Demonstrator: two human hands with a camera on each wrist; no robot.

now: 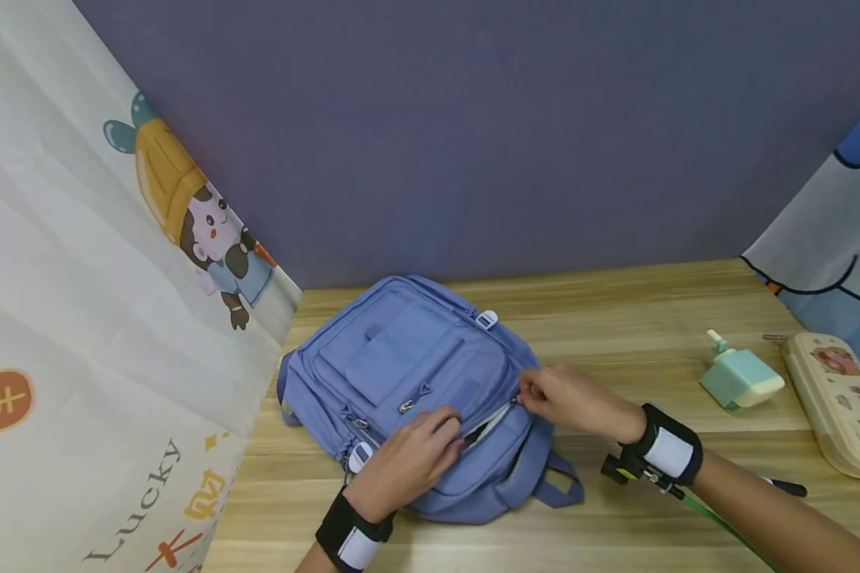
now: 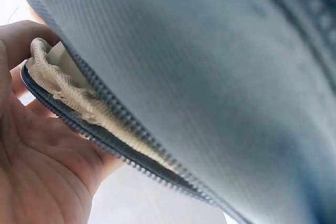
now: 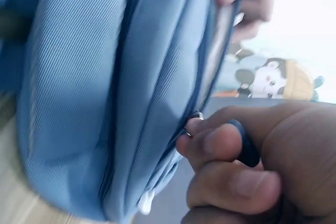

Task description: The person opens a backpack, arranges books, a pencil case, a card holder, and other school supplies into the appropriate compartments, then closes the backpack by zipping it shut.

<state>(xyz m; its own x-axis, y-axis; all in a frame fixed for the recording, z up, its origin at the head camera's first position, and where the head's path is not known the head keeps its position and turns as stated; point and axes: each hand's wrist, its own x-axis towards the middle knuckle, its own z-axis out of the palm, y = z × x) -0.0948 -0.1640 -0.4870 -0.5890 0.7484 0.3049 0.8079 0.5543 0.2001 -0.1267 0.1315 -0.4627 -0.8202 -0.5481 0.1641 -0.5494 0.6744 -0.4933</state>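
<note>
- Backpack (image 1: 408,382): blue ribbed fabric, front pockets, white buckles, cream lining at its part-open zip; lies flat near the worktop's (image 1: 638,318) back left corner.
- Left hand (image 1: 408,461): grip curled on the zip's opened edge.
- Right hand (image 1: 569,398): grip pinched on the zip pull (image 3: 195,117).

Left hand (image 1: 408,461): bare, no sleeve, lower middle of the head view.
Left wristband (image 1: 351,535): black strap with a white patch.
Right hand (image 1: 569,399): bare, forearm uncovered.
Right wristband (image 1: 665,450): black with a white patch, small black-and-yellow device clipped on.
Cable (image 1: 724,521): thin, green, along the right forearm.
</note>
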